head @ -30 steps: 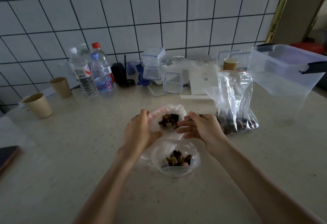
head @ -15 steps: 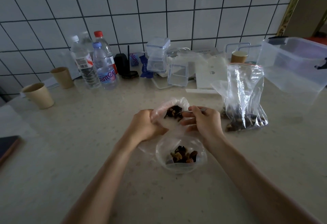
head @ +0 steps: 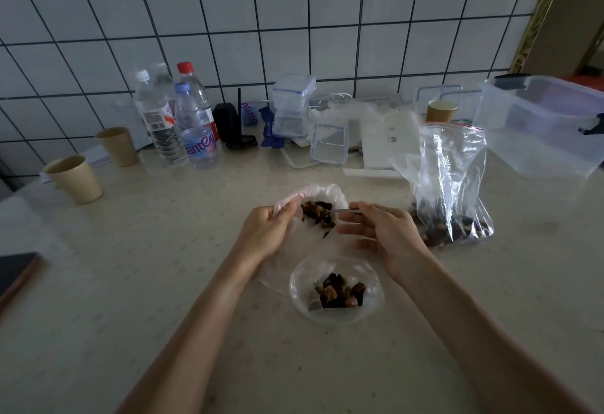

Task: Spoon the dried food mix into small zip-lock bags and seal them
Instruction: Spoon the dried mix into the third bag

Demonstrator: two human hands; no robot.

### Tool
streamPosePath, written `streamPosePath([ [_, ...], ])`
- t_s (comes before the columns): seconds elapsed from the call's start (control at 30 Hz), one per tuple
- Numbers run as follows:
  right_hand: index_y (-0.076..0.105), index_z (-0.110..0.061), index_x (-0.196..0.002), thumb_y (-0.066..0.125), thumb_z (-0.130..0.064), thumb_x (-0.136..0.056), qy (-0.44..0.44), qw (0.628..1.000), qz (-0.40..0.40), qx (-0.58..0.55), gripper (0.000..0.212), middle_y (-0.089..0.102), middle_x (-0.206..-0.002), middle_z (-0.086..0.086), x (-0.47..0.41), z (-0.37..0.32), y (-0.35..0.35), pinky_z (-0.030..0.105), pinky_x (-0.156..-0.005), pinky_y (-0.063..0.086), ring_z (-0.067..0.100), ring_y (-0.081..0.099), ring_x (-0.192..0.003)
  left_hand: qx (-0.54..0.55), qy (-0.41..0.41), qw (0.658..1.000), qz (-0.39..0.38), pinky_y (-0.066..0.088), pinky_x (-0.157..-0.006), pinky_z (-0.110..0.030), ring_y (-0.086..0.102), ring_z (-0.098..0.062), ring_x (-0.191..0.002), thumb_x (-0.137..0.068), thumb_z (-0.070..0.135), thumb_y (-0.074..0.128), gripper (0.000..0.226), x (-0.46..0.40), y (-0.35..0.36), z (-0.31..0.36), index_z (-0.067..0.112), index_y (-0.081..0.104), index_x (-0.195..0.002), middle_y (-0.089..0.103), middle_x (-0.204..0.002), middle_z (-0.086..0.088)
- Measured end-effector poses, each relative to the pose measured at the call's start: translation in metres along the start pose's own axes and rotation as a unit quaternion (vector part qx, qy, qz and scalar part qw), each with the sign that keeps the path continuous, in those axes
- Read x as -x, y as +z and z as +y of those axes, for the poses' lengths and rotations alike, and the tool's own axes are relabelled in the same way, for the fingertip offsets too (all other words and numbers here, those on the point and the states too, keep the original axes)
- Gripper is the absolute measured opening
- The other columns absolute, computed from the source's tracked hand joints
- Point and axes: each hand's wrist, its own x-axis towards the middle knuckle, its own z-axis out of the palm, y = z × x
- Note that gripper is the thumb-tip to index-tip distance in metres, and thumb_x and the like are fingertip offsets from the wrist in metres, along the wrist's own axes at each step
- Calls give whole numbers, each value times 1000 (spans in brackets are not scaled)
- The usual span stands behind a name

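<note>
Head view: near the countertop's middle, the left hand pinches the rim of a thin plastic bag of dried food mix. The right hand grips a spoon, bowl in the mix. An open small zip-lock bag, partly filled, lies just nearer the front edge. A large zip-lock bag stands right.

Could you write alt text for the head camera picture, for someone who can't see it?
Seen from above, a person's left hand holds open a small plastic bag while the right hand dips a spoon of dried food mix into it. A second small bag, open and part filled, lies nearer on the pale counter; a large bag of mix stands right.
</note>
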Motion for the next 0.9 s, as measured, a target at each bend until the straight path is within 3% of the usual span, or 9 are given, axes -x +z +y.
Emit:
streamPosePath([
  [0.13, 72, -2, -111, 57, -19, -106, -7, 1000, -10, 19, 23, 80, -96, 13, 4, -4, -8, 28, -48, 56, 28, 79, -82, 38, -5, 999, -12, 57, -74, -41, 68, -29, -72, -95, 62, 60, 71, 2, -4, 0, -7, 68, -103, 71, -80, -19],
  [0.23, 73, -2, -112, 57, -19, -105, -8, 1000, -18, 17, 24, 80, -98, 15, 9, -8, -15, 29, -50, 56, 29, 79, -84, 39, 4, 999, -2, 62, -82, -47, 74, -39, -89, -94, 63, 61, 61, 3, -5, -3, 4, 73, -97, 76, -95, -22],
  [0.3, 73, -2, -111, 58, -19, -105, -10, 1000, -23, 12, 23, 80, -99, 15, 14, -12, -19, 29, -50, 56, 29, 79, -84, 10, 22, 999, 24, 61, -74, -44, 71, -41, -87, -93, 65, 60, 61, 3, -4, -4, 4, 71, -92, 75, -93, -21],
  [0.37, 73, -2, -111, 58, -18, -104, -13, 1000, -26, 9, 23, 80, -99, 16, 20, -18, -22, 28, -49, 56, 29, 79, -85, -54, 57, 995, 60, 56, -64, -34, 68, -28, -74, -93, 65, 59, 54, 1, -5, -5, 12, 69, -91, 72, -81, -6],
  [0.4, 73, -2, -111, 58, -18, -105, -14, 999, -31, 8, 23, 80, -100, 16, 21, -20, -22, 28, -48, 55, 30, 79, -85, -87, 70, 991, 79, 51, -63, -30, 66, -18, -79, -93, 65, 60, 48, 0, -7, -5, 18, 69, -96, 70, -85, 4],
  [0.5, 73, -2, -111, 57, -18, -105, -28, 999, -47, 3, 24, 79, -101, 17, 33, -32, -26, 28, -48, 55, 30, 79, -85, -139, 108, 978, 112, 47, -77, -25, 62, -9, -101, -92, 62, 64, 55, 6, -12, 2, 20, 64, -127, 66, -114, 9],
  [0.63, 73, -1, -109, 56, -20, -105, -38, 997, -68, -2, 25, 79, -103, 19, 48, -44, -34, 28, -47, 54, 31, 79, -85, -169, 191, 954, 157, 41, -95, -29, 56, -13, -119, -94, 53, 67, 47, 24, -15, 9, 19, 63, -128, 64, -127, 5],
  [0.8, 73, -1, -105, 54, -20, -105, -43, 996, -81, -9, 27, 78, -101, 22, 69, -45, -49, 28, -45, 54, 33, 78, -81, -189, 282, 927, 160, 37, -81, -12, 59, -6, -103, -96, 38, 69, 16, 67, -12, 20, 28, 67, -107, 64, -108, 15],
  [0.9, 73, -2, -100, 53, -21, -106, -38, 996, -80, 3, 28, 77, -96, 24, 82, -38, -58, 30, -42, 52, 33, 77, -76, -209, 263, 936, 106, 42, -68, -12, 63, 4, -86, -95, 48, 65, 17, 89, -9, 19, 32, 68, -102, 66, -100, 21],
])
